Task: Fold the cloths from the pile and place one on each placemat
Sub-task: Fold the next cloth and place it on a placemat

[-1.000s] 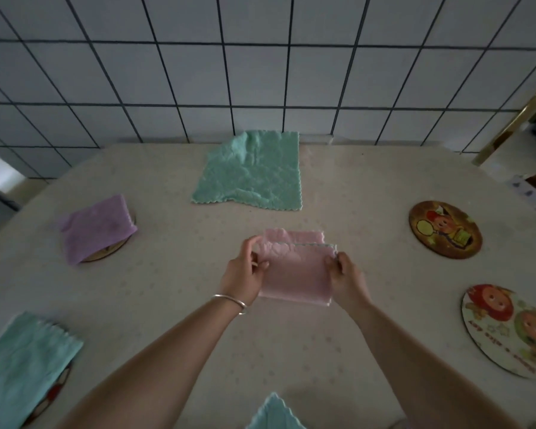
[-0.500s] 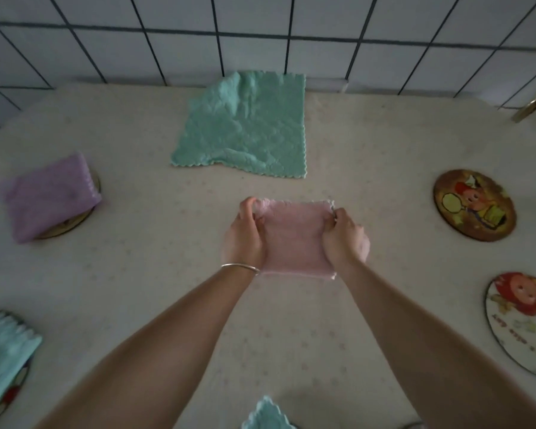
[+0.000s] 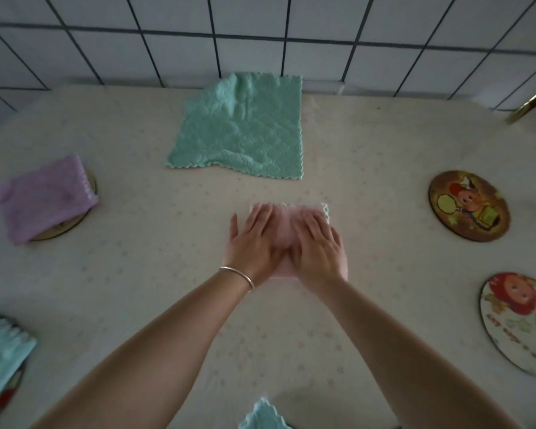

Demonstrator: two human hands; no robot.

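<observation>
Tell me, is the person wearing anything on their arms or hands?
Only one thing: a thin silver metal bangle circles the wrist of the left hand. The right hand wears nothing that shows, no rings, no watch. Both forearms are bare, with no sleeves or gloves in view.

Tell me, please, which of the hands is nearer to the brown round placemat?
The right hand. It presses the pink cloth on the side facing the brown placemat; the left hand lies farther away, beyond it.

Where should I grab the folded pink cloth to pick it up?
Best guess: pinch the pink cloth along its near folded edge, coming from your side. The far edge is loose scalloped layers that could fall open. Both hands, left hand and right hand, lie flat on it.
</observation>
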